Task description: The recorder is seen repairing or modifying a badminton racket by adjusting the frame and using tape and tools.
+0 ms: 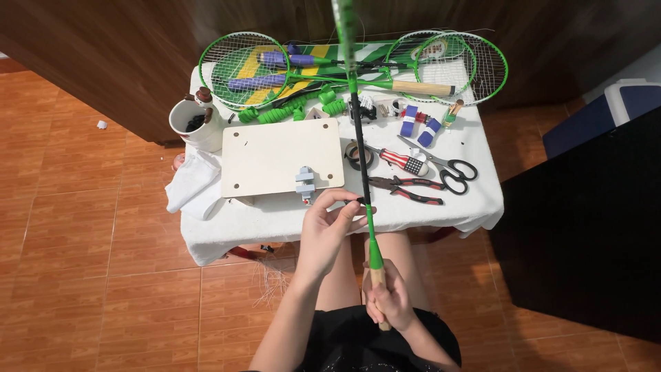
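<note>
Over your lap, your right hand grips the wooden handle of the green badminton racket, held upright before the white-clothed table. Your left hand pinches black tape against the shaft. Keep the handle steady and the tape taut, overlapping evenly.

The racket shaft stands upright across the table's front middle, splitting it. Left of it, the flat board gives open room above, broken only by the small grey clamp. Right of it, pliers, screwdriver and scissors crowd the cloth. Rackets fill the far edge; the white cup blocks the left corner.
</note>
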